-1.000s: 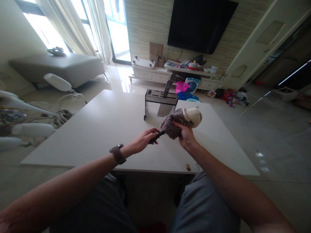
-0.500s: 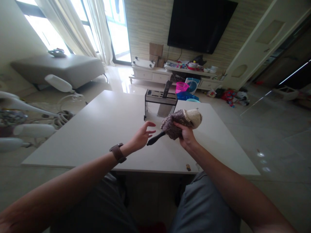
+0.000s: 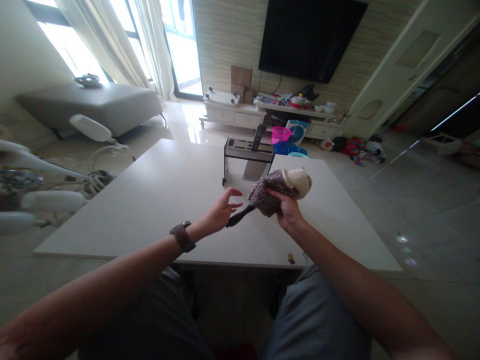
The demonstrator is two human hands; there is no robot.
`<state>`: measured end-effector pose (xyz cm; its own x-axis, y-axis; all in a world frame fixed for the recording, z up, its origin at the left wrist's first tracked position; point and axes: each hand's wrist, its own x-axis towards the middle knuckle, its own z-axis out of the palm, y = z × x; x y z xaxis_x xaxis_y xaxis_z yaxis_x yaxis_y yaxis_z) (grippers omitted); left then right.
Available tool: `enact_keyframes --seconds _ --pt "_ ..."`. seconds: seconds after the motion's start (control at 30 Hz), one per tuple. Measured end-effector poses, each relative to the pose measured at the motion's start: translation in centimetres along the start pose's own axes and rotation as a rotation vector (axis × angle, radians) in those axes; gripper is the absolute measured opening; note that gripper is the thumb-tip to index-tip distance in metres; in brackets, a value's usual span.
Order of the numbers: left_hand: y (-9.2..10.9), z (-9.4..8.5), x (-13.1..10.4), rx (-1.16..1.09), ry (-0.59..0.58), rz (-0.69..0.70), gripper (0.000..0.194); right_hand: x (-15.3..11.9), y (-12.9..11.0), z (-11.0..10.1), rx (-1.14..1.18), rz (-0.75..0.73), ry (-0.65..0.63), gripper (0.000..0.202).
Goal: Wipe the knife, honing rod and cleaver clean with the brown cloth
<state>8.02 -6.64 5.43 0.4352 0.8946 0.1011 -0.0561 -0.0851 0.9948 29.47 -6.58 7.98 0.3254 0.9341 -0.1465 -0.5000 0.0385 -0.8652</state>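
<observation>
My right hand (image 3: 289, 210) grips a thick fluffy cloth (image 3: 272, 194), brown-purple with a cream end, above the table. Out of the cloth's left side sticks a black handle (image 3: 240, 216), pointing down and left; whatever it belongs to is hidden in the folds. My left hand (image 3: 221, 211) is beside that handle, thumb and fingers apart with nothing between them. Behind the cloth stands a knife rack (image 3: 245, 162) with a slotted top and see-through front. One knife (image 3: 257, 137) stands in it, its dark handle up and its broad blade visible inside.
The white table (image 3: 150, 200) reaches from my knees to the rack. A small cartoon-figure sticker or piece (image 3: 291, 258) is near its front edge. Chandelier-like white lamp parts (image 3: 52, 200) lie at the left. Past the table are a pink basket (image 3: 281, 133) and a low cabinet (image 3: 234, 116).
Hardly anything differs. My left hand has shifted very slightly to the right, and the black handle has tilted a little. My right hand keeps its hold on the cloth.
</observation>
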Motion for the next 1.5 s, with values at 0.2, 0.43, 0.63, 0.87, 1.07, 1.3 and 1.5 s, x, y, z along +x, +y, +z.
enact_keyframes --seconds 0.2,0.43,0.63,0.87,1.07,1.3,1.5 --pt "0.0 -0.1 -0.05 0.028 -0.001 0.005 0.041 -0.12 0.09 0.08 -0.006 -0.004 0.002 0.053" --pt "0.17 0.13 -0.11 0.005 0.008 -0.004 0.039 -0.22 0.04 0.13 -0.011 -0.014 -0.011 0.051" --pt "0.51 0.29 -0.15 -0.066 0.026 -0.028 0.031 -0.16 0.05 0.05 -0.028 -0.018 -0.015 0.048" --pt "0.54 0.31 -0.21 -0.154 -0.025 -0.095 0.041 -0.27 0.01 0.16 -0.04 -0.017 -0.019 0.052" --pt "0.2 0.11 -0.28 -0.11 -0.038 -0.138 0.055 -0.32 0.02 0.2 -0.026 -0.021 -0.014 0.054" --pt "0.18 0.36 -0.38 -0.125 -0.084 -0.153 0.062 -0.32 0.11 0.12 -0.05 -0.048 -0.009 0.05" --pt "0.76 0.39 -0.46 -0.253 -0.109 -0.179 0.061 -0.45 -0.01 0.16 -0.05 -0.042 -0.029 0.049"
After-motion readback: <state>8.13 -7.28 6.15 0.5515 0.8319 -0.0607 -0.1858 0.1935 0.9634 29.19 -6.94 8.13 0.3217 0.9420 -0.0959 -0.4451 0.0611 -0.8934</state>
